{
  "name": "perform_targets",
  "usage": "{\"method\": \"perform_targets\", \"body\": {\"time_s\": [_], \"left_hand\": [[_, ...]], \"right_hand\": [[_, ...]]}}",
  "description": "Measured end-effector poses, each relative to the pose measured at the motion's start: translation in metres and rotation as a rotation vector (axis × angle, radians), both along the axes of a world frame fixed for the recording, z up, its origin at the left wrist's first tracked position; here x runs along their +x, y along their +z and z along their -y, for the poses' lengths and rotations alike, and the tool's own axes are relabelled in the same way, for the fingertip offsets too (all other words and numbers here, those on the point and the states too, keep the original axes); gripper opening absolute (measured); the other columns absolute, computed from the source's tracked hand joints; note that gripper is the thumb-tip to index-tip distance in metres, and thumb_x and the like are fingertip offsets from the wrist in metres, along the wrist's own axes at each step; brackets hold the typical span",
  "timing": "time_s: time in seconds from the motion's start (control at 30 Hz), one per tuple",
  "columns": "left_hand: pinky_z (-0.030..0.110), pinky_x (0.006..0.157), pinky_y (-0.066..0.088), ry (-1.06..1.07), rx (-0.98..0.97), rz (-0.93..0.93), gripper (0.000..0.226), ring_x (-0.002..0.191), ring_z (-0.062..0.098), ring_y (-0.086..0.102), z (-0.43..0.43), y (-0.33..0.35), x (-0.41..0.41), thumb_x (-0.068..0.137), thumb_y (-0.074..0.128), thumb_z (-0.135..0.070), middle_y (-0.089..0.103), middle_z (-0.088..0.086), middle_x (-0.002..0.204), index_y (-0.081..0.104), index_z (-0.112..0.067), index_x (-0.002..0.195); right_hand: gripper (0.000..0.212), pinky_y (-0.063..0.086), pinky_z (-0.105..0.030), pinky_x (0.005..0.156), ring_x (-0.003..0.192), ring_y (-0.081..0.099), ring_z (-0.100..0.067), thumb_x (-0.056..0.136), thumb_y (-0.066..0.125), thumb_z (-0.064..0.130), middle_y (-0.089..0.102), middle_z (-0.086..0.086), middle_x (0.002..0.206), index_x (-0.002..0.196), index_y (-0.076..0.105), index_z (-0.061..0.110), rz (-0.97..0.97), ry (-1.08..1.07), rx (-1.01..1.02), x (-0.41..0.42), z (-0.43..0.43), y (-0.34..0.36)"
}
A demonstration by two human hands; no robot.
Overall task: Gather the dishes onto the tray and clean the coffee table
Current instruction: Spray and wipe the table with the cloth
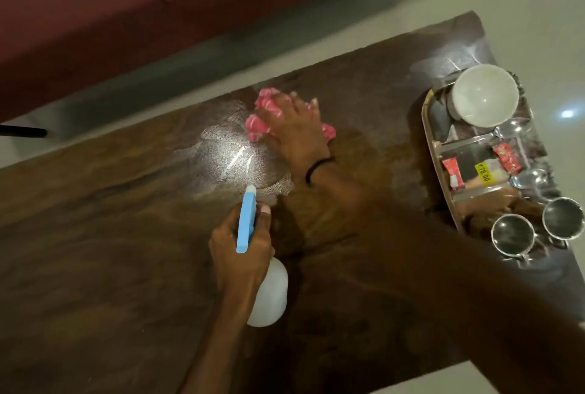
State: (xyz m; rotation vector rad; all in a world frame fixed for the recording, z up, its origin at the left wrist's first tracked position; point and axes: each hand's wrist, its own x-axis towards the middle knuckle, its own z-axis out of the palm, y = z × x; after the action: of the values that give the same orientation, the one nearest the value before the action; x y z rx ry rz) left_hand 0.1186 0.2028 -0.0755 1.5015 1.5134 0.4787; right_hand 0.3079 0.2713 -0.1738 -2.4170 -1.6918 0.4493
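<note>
My left hand [243,254] grips the spray bottle [269,295] at its neck, nozzle toward the wet patch [234,159] just ahead. My right hand [296,124], fingers splayed, presses the pink cloth [258,128] onto the coffee table [110,219] (cloth bunched under palm). The tray [433,147] with the dishes sits well right of it.

Presses a pink cloth [262,112] onto the dark table [110,219] with the right hand [294,128], fingers spread, just beside a wet, shining patch [234,159]. Grips a spray bottle [246,226] in the left hand [243,254] — blue head aimed toward that patch, white body under the palm. At the table's right end, a steel tray [433,147] with a white bowl [484,94], spoons [512,129] and small packets [506,158] — two steel cups [512,235] at its near end.
</note>
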Motion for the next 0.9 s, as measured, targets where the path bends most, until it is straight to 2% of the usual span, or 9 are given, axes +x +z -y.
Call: {"method": "perform_targets", "body": {"time_s": [0.17, 0.3, 0.37, 0.4, 0.5, 0.63, 0.7, 0.8, 0.9], "left_hand": [[0.019, 0.044, 0.048, 0.025, -0.002, 0.015, 0.026, 0.038, 0.014, 0.057, -0.009, 0.003, 0.002, 0.092, 0.068, -0.021, 0.058, 0.003, 0.048, 0.058, -0.017, 0.069], [0.012, 0.045, 0.045, 0.04, -0.018, 0.024, 0.033, 0.041, 0.009, 0.058, -0.015, 0.007, 0.009, 0.09, 0.068, -0.034, 0.061, -0.006, 0.051, 0.055, -0.02, 0.064], [0.02, 0.048, 0.049, 0.047, -0.08, 0.061, 0.04, 0.042, 0.009, 0.057, -0.016, 0.007, 0.015, 0.087, 0.066, -0.049, 0.061, -0.006, 0.051, 0.058, -0.015, 0.067], [0.026, 0.049, 0.05, 0.047, -0.089, 0.063, 0.035, 0.042, 0.01, 0.057, -0.017, 0.006, 0.017, 0.088, 0.068, -0.042, 0.061, -0.005, 0.052, 0.059, -0.014, 0.07], [0.024, 0.046, 0.05, 0.044, -0.004, 0.03, 0.025, 0.039, 0.013, 0.057, -0.016, 0.013, 0.025, 0.092, 0.068, -0.019, 0.061, 0.004, 0.052, 0.059, -0.017, 0.069], [0.017, 0.042, 0.047, 0.058, -0.039, 0.058, 0.029, 0.037, 0.012, 0.057, -0.015, 0.015, 0.027, 0.088, 0.07, -0.034, 0.061, 0.0, 0.049, 0.059, -0.016, 0.068], [0.019, 0.044, 0.049, 0.059, -0.089, 0.113, 0.042, 0.04, 0.009, 0.057, -0.014, 0.009, 0.027, 0.083, 0.068, -0.056, 0.061, -0.007, 0.049, 0.057, -0.018, 0.067], [0.037, 0.057, 0.057, 0.016, -0.136, 0.096, 0.028, 0.056, 0.015, 0.061, -0.007, 0.001, 0.032, 0.09, 0.067, -0.04, 0.062, -0.006, 0.063, 0.06, -0.016, 0.078], [0.017, 0.046, 0.049, -0.005, -0.034, 0.087, 0.032, 0.042, 0.01, 0.058, -0.005, 0.002, 0.041, 0.091, 0.069, -0.033, 0.061, -0.007, 0.05, 0.057, -0.015, 0.067]], "right_hand": [[0.052, 0.005, -0.064, 0.119, 0.149, 0.019, -0.04, 0.101, 0.045, 0.046, 0.026, -0.011, 0.162, 0.15, 0.03, 0.041, 0.016, -0.295, 0.0, 0.02, 0.05, -0.001], [0.051, 0.007, -0.068, 0.117, 0.149, 0.018, -0.041, 0.1, 0.048, 0.047, 0.025, -0.008, 0.162, 0.148, 0.035, 0.039, -0.034, 0.051, -0.035, -0.026, 0.026, 0.003], [0.052, 0.008, -0.067, 0.118, 0.148, 0.021, -0.039, 0.099, 0.049, 0.048, 0.028, -0.008, 0.161, 0.148, 0.036, 0.037, -0.047, 0.17, -0.01, -0.014, -0.023, 0.007], [0.052, 0.009, -0.067, 0.118, 0.147, 0.024, -0.039, 0.099, 0.049, 0.048, 0.03, -0.008, 0.159, 0.148, 0.036, 0.037, -0.046, 0.158, -0.004, -0.001, -0.043, 0.009], [0.048, 0.014, -0.065, 0.117, 0.144, 0.03, -0.038, 0.1, 0.046, 0.047, 0.036, -0.01, 0.156, 0.145, 0.038, 0.036, -0.008, -0.09, 0.019, 0.054, -0.053, 0.004], [0.054, 0.012, -0.067, 0.118, 0.148, 0.02, -0.042, 0.1, 0.042, 0.046, 0.025, -0.016, 0.161, 0.151, 0.026, 0.039, 0.012, -0.351, -0.026, 0.042, 0.041, 0.003], [0.059, 0.01, -0.069, 0.116, 0.147, 0.022, -0.044, 0.096, 0.048, 0.047, 0.027, -0.015, 0.16, 0.151, 0.03, 0.036, 0.025, -0.159, -0.021, -0.003, 0.078, 0.004], [0.065, 0.01, -0.068, 0.117, 0.148, 0.02, -0.042, 0.093, 0.063, 0.038, 0.026, -0.011, 0.162, 0.151, 0.032, 0.034, -0.002, 0.152, -0.018, -0.014, 0.057, -0.001], [0.065, 0.012, -0.067, 0.118, 0.148, 0.022, -0.04, 0.097, 0.06, 0.032, 0.026, -0.012, 0.161, 0.152, 0.026, 0.037, 0.037, 0.006, -0.018, 0.042, 0.002, -0.001]]}}
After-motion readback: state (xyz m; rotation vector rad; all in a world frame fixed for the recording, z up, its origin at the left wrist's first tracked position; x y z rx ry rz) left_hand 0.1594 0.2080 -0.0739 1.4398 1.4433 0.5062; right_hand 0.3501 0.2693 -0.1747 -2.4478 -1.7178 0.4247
